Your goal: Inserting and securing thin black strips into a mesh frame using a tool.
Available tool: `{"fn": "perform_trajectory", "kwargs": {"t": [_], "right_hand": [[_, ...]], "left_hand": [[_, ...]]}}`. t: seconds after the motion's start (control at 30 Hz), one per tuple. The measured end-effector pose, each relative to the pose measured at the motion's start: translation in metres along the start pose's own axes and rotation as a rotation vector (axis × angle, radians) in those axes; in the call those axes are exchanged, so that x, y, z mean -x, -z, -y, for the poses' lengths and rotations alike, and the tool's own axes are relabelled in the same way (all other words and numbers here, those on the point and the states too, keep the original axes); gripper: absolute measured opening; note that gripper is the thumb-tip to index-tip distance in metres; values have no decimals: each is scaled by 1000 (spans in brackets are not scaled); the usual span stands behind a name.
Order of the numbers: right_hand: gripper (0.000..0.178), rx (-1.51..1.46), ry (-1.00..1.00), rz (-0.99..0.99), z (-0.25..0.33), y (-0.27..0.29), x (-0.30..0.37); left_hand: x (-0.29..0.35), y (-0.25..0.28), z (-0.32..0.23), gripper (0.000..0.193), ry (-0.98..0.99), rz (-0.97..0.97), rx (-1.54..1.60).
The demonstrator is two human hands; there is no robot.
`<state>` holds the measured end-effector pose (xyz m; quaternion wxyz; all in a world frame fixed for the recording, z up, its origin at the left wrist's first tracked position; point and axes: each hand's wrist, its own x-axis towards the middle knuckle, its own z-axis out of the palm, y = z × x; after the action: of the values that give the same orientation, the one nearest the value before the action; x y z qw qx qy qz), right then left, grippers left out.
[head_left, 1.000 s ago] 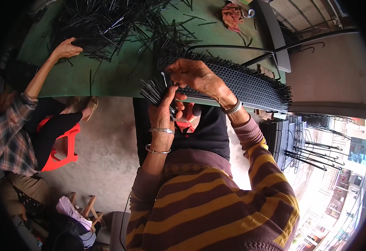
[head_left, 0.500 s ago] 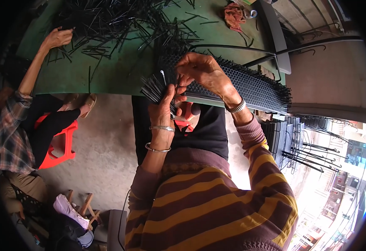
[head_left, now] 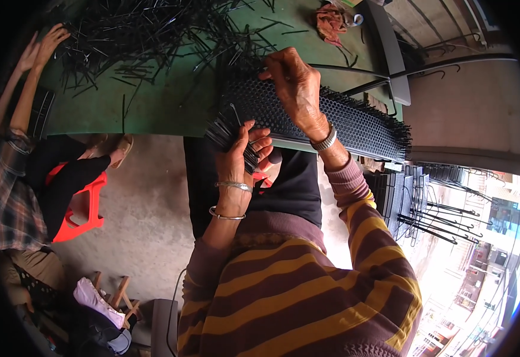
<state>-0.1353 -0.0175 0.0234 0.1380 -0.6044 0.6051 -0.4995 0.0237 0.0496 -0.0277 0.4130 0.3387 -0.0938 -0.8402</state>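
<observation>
Raised the right hand (head_left: 300, 89) away from the left hand (head_left: 234, 156), from over the near left part of the honeycomb-holed black panel (head_left: 349, 122) up to its far edge. Turned it from slanting leftward across the panel to pointing toward the panel's far side, and bared more of the panel's left end. Opened the left hand's fingers beside the bundle of black rods (head_left: 221, 133), from curled to reaching toward the panel. Found a co-worker's hand (head_left: 53, 40) gone farther left of the panel, with a second hand (head_left: 30, 53) newly in sight beside it.
</observation>
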Motion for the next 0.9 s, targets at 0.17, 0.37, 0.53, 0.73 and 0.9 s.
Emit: {"fn": "perform_trajectory", "kwargs": {"t": [0.17, 0.37, 0.53, 0.73, 0.9], "right_hand": [[3, 71, -1, 30, 6, 5, 0], [2, 54, 51, 52, -1, 6, -1], [4, 78, 54, 185, -2, 11, -13], [5, -55, 81, 237, -1, 5, -12], [7, 40, 68, 162, -13, 0, -7]], "left_hand": [[3, -2, 1, 32, 53, 4, 3], [3, 0, 4, 30, 3, 42, -108], [9, -7, 3, 30, 20, 25, -32], [14, -13, -1, 27, 23, 14, -24], [16, -15, 0, 25, 18, 7, -46]]}}
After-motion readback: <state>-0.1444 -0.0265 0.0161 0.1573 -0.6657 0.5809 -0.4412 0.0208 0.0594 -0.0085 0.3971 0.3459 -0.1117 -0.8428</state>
